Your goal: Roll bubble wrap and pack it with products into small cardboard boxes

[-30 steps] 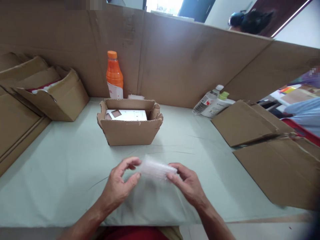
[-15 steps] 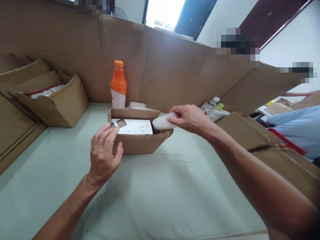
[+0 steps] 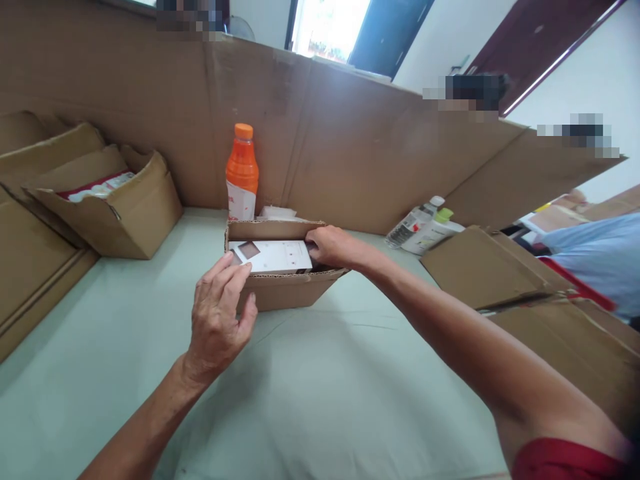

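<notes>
An open cardboard box (image 3: 285, 293) stands on the pale green cloth with a white printed carton (image 3: 280, 257) lying in it. My left hand (image 3: 220, 313) is at the box's left front edge, fingertips over the rim and carton, thumb apart. At the box's right end, my right hand (image 3: 333, 247) reaches inside with curled fingers, close against the carton's end. Its fingertips and whatever they hold are hidden in the box. The white wrapped piece seen earlier does not show.
Behind the box stands an orange bottle (image 3: 243, 167), beside white pieces (image 3: 277, 212). Clear and white bottles (image 3: 415, 223) lean at the cardboard wall (image 3: 370, 147). Cardboard boxes (image 3: 145, 207) stand left; more boxes (image 3: 495, 267) lie right, near a person's blue sleeve (image 3: 595, 237).
My right hand has moved left and down into the box, taking the white wrapped piece out of sight. My left hand stays by the rim, and the view has shifted slightly.
</notes>
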The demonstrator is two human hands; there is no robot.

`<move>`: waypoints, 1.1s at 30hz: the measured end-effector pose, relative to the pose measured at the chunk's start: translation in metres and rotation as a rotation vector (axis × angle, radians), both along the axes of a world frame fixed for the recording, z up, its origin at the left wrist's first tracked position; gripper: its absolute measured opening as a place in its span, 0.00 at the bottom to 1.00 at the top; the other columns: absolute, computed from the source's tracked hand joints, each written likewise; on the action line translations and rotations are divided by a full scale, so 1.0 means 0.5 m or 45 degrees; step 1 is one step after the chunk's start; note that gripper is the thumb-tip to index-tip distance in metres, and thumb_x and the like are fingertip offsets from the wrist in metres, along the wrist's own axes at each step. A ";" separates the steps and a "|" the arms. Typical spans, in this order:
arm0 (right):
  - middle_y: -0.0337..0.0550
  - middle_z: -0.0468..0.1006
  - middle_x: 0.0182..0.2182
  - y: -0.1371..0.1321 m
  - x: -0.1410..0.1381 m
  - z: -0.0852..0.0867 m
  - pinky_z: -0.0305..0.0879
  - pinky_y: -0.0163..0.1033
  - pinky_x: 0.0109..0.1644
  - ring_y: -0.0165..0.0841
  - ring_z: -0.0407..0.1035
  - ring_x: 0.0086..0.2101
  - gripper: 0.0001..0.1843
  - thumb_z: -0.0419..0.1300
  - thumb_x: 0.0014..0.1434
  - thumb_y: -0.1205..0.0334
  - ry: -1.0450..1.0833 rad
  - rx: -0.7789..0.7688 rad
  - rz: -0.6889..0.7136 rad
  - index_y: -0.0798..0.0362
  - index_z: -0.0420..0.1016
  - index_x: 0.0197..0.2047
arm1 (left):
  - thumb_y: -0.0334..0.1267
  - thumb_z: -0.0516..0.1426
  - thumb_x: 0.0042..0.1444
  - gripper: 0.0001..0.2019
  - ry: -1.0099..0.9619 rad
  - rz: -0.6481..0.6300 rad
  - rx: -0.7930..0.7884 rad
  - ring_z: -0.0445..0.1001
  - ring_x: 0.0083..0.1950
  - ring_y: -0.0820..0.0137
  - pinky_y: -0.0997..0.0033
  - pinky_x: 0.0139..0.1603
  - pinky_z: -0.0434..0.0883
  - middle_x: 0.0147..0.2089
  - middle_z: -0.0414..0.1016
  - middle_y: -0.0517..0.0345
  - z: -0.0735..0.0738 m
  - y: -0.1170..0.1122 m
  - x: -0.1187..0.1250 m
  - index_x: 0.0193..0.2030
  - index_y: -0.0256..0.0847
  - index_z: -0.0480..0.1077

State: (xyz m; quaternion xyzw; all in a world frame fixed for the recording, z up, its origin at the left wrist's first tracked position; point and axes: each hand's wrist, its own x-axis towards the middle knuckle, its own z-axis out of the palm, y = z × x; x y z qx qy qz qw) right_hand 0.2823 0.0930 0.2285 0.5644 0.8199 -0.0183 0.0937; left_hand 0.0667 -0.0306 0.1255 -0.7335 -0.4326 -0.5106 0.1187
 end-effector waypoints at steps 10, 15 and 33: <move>0.45 0.82 0.37 -0.162 0.187 -0.069 0.68 0.39 0.37 0.34 0.73 0.33 0.14 0.59 0.60 0.55 1.100 0.498 -0.280 0.53 0.79 0.44 | 0.35 0.62 0.57 0.37 -0.651 -0.004 -0.513 0.66 0.69 0.53 0.47 0.65 0.69 0.72 0.61 0.43 -0.064 -0.025 -0.033 0.73 0.47 0.56; 0.52 0.81 0.45 -0.149 0.136 -0.201 0.70 0.41 0.39 0.40 0.74 0.40 0.28 0.64 0.54 0.51 1.160 0.026 -0.300 0.56 0.72 0.55 | 0.42 0.62 0.56 0.34 -0.990 -0.103 -0.997 0.73 0.62 0.55 0.47 0.63 0.72 0.66 0.68 0.43 -0.101 0.001 -0.026 0.69 0.42 0.60; 0.56 0.77 0.56 -0.046 -0.151 -0.275 0.68 0.51 0.57 0.47 0.72 0.52 0.35 0.66 0.53 0.47 1.512 -0.376 0.334 0.58 0.69 0.59 | 0.43 0.60 0.58 0.34 -1.196 0.496 -0.783 0.72 0.62 0.56 0.53 0.63 0.71 0.67 0.67 0.43 -0.129 -0.240 -0.098 0.70 0.44 0.58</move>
